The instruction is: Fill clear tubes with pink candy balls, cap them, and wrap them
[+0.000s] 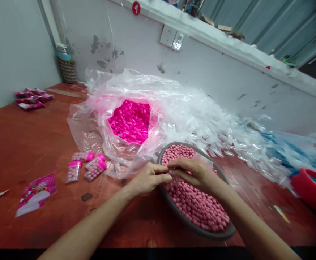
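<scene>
My left hand point(150, 177) and my right hand point(194, 172) meet over the near-left rim of a grey bowl point(190, 223) filled with pink candy balls point(198, 206). Both hands have their fingers pinched together around something small that I cannot make out. Behind them a big clear plastic bag point(114, 119) lies open and shows a heap of bright pink caps point(131, 121). Left of my hands lie several small filled clear containers with pink caps point(89, 167) on the red-brown table point(33, 144).
A pile of clear plastic sleeves point(223, 130) spreads to the right, with blue packaging point(285, 151) and a red basin point(311, 187) beyond. A pink printed card point(35, 193) lies near left, pink packets point(33, 98) far left, a bottle point(65, 66) by the wall.
</scene>
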`<action>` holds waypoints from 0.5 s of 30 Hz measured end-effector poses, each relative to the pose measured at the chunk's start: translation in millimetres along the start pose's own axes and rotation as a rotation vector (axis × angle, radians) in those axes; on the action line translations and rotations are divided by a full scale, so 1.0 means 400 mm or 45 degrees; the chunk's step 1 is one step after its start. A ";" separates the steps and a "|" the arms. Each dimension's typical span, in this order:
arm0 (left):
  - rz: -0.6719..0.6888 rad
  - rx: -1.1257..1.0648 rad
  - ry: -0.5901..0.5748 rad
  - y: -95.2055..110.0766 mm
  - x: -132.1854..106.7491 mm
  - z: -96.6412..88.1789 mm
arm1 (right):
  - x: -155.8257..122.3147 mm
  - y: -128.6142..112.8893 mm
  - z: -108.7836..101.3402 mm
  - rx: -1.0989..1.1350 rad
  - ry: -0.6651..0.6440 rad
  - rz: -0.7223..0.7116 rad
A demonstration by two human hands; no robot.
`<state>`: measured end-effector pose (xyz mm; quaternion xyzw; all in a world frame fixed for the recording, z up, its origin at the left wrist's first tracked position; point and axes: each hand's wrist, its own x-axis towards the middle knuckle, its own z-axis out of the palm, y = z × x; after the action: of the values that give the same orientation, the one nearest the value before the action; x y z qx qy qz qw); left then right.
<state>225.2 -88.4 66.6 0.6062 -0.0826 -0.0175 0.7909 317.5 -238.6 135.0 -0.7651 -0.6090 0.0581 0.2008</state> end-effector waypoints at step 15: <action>-0.009 -0.278 0.066 -0.006 -0.043 -0.034 | 0.035 -0.007 0.037 -0.031 -0.058 -0.132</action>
<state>210.6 -73.9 59.0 0.5170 -0.0578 -0.0135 0.8539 313.5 -221.1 124.7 -0.7335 -0.6528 0.0577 0.1802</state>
